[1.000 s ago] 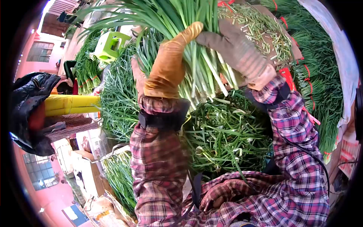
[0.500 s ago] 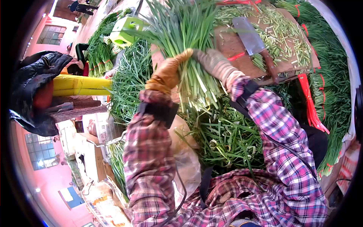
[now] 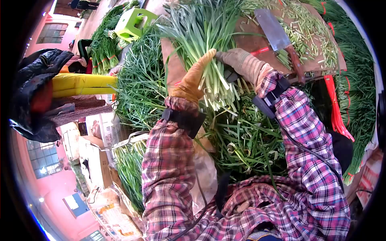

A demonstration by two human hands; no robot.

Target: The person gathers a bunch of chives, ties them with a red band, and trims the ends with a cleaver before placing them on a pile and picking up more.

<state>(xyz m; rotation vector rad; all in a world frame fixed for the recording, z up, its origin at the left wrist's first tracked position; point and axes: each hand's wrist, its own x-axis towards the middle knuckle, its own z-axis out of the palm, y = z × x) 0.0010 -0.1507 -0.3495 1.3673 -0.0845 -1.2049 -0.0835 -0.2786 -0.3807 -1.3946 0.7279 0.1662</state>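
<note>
My left hand (image 3: pixel 196 76), in a tan glove, is wrapped round a thick bunch of green stalks (image 3: pixel 203 30), whose pale cut ends hang toward me. On the right side of the bunch is my right hand (image 3: pixel 241 64), in a grey-brown glove, its fingertips against the stalks near the left fingers. The leafy tops rest over a brown board (image 3: pixel 251 42). A cleaver (image 3: pixel 273 30) with a wooden handle lies on the board to the right, beside short cut stalk pieces (image 3: pixel 309 36).
Loose greens (image 3: pixel 249 140) fill the space below my hands. Red ties (image 3: pixel 334 108) hang at the board's right edge, near tied bundles (image 3: pixel 358 76). A green stool (image 3: pixel 134 24) and more greens (image 3: pixel 140 80) are at left, with a person in a black jacket (image 3: pixel 40 92).
The bunch and my left hand have shifted slightly right relative to my body. My right hand's fingers have moved outward. The whole view has shifted a little.
</note>
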